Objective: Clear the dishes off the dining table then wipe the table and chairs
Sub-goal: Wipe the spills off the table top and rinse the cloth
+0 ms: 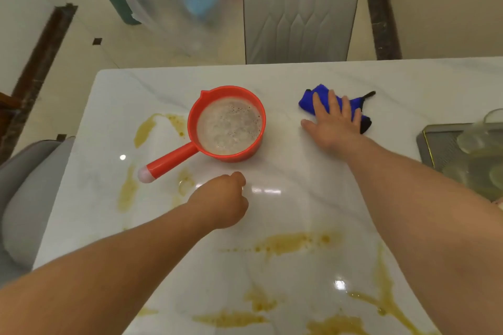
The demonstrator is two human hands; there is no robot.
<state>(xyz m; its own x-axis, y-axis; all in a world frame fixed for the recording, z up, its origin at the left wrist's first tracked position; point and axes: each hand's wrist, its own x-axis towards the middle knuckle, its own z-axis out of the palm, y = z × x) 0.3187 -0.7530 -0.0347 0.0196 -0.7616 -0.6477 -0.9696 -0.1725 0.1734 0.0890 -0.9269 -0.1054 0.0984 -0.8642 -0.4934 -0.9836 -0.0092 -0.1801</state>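
On the white marble dining table [313,171], toward its far edge, a blue cloth [330,102] with black trim lies bunched up. The person's right hand [333,124] lies flat on top of it, fingers straight and spread, palm pressing the cloth to the tabletop without curling around it; the thumb reaches out to the left and touches the bare table.

To the left of the cloth, apart from it, stands a red plastic ladle-style scoop [227,124] with a pouring lip. It holds cloudy, foamy water. Its long red handle, tipped with a pale cap, points toward the near left.

Just in front of the scoop, the left hand [221,201] is over the table with its fingers curled into a loose fist. It holds nothing that can be seen, and it does not touch the scoop handle.

Yellow-brown smears [294,243] of spilled liquid streak the table: left of the scoop, beside the handle, and across the near side.

At the right edge sits a grey tray [435,141] holding clear glassware. A pale padded chair [300,8] stands at the far side, another grey chair [27,198] at the left.
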